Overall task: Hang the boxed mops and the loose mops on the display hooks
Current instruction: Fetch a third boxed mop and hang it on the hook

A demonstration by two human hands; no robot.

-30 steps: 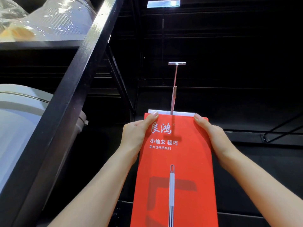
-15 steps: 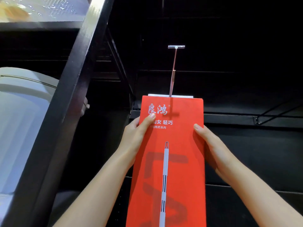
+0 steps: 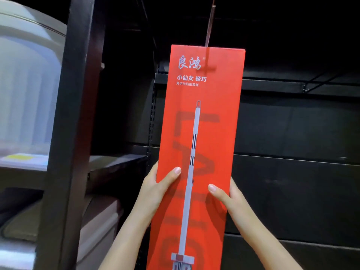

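Both hands slid down from top edge to lower sides of red mop box (image 3: 202,133). Left hand (image 3: 155,189) and right hand (image 3: 228,197) clasp it upright under display hook (image 3: 210,26); box seems hung.

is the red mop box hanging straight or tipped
Nearly upright, leaning slightly right at the top. The red mop box hangs below the hook.

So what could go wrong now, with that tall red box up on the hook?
Both hands, the left hand and right hand, grip the red box low down, far from the hook rod. The box top hides where it catches, so letting go may drop it. The tall box could also swing against the black shelf post.
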